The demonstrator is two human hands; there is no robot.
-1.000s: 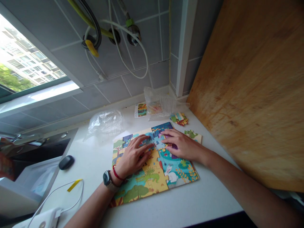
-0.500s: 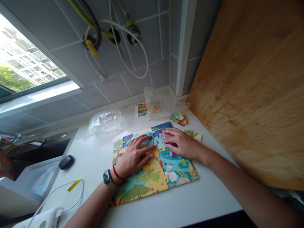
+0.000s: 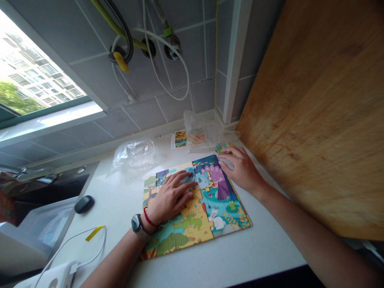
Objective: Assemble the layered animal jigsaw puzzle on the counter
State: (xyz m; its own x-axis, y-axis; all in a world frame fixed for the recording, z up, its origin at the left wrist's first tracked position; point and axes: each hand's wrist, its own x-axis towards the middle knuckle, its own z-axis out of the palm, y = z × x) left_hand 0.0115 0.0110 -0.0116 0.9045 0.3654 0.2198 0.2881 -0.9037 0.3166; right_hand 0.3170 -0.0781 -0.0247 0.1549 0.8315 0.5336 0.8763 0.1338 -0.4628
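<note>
A colourful animal jigsaw puzzle lies on the white counter, its pieces joined in a tray-like sheet with a dark upper right edge. My left hand rests flat across its middle, fingers spread and holding nothing. Just past the puzzle's upper right corner is my right hand, fingers apart and extended over a small pile of loose puzzle pieces. Most of that pile is hidden by these fingers. One blue piece sits slightly askew among the others near my left fingertips.
A clear plastic bag and a second clear wrapper lie at the back, beside a printed picture card. A black mouse and a white cable are on the left. A wooden board stands at the right.
My right hand has lifted off the puzzle's upper right part and moved right and away to the loose pieces, uncovering the purple figure. My left hand stays in place.
</note>
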